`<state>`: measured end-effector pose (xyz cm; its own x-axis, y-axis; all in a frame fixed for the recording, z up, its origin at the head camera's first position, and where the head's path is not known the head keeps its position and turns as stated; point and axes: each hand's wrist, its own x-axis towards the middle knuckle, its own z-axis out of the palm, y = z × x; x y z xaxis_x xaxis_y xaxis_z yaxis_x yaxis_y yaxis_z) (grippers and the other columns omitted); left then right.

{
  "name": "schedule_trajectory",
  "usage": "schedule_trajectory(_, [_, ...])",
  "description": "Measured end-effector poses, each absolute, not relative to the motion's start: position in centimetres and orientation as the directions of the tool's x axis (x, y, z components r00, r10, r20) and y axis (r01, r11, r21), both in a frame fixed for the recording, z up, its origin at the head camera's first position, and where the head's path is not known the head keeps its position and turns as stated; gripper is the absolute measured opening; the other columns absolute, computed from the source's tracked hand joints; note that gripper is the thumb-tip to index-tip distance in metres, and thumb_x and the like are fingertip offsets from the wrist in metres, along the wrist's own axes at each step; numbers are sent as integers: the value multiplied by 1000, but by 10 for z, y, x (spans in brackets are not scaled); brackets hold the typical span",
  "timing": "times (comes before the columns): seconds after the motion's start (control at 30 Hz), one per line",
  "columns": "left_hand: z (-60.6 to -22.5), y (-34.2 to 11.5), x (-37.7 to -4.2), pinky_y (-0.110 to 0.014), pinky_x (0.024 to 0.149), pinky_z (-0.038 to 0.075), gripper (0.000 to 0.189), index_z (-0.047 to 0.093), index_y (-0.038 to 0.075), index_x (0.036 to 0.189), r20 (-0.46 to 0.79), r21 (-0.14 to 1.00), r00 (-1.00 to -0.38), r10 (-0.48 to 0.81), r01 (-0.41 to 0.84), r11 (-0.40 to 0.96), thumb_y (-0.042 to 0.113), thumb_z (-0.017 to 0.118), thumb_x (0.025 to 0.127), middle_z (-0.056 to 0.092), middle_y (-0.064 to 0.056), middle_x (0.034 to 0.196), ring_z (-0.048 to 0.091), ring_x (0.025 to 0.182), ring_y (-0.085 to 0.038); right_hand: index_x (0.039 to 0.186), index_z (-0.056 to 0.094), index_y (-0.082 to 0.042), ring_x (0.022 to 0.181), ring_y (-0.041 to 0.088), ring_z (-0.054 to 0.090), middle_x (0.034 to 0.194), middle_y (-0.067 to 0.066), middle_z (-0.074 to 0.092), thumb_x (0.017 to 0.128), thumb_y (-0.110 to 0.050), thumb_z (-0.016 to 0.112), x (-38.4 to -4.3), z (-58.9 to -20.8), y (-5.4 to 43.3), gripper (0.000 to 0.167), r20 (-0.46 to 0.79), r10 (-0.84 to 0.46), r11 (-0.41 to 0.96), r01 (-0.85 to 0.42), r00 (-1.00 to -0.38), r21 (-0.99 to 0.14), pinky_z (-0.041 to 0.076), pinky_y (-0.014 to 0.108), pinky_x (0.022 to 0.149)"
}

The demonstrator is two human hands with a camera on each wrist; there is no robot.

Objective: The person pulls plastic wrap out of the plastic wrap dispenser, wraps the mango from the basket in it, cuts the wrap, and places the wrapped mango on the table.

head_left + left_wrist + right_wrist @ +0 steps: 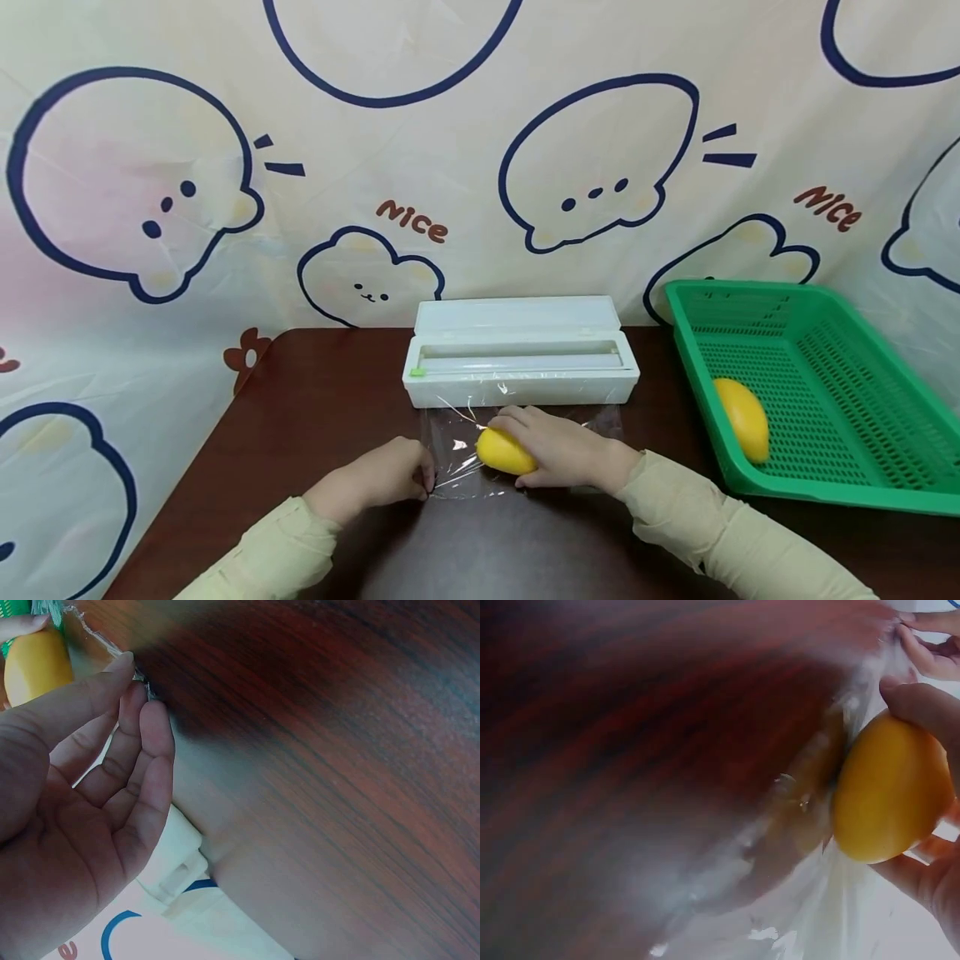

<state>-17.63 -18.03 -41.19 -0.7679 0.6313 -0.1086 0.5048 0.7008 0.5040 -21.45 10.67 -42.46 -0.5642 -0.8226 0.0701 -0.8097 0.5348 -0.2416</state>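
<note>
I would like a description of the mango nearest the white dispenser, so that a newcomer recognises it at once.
On the dark brown table, find the white film dispenser with its lid open. A clear plastic film stretches out in front of it, and over this film the right hand grips the mango. The other mango lies in the green basket; only this one is held.
</note>
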Motion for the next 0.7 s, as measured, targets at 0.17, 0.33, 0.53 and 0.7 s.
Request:
schedule_trajectory(0.17, [-411,-179,-177,-25,59,46,25,69,14,70,-147,507,-777,612,472,722,-7,81,74,57,13,66,48,61,-2,148,48,-15,116,22,55,143,8,45,82,-31,88,-215,-428,110,78,75,-825,529,-811,-561,-251,51,37,98])
schedule_trajectory(0.33, [-410,-178,-176,-24,59,45,24,69,14,70,-149,505,-774,615,475,721,-4,84,73,56,13,65,47,62,-2,150,50,-18,113,20,56,140,8,46,83,-32,87,-215,-427,111,78,73,-833,518,-820,-548,-244,52,36,96])
schedule_trajectory(0.53, [-408,-180,-175,-24,59,44,24,68,16,71,-133,470,-779,613,495,730,3,88,71,54,15,65,47,62,-1,152,47,-12,119,21,55,139,7,50,79,-34,90,-217,-427,112,87,104,-848,492,-845,-520,-211,49,36,100])
schedule_trajectory(0.7, [-408,-181,-174,-24,57,44,25,70,17,69,-101,435,-780,617,524,733,-1,88,68,56,16,64,47,60,-1,147,49,-8,119,20,56,135,5,54,75,-34,93,-218,-427,111,88,123,-846,485,-844,-519,-228,49,37,101])
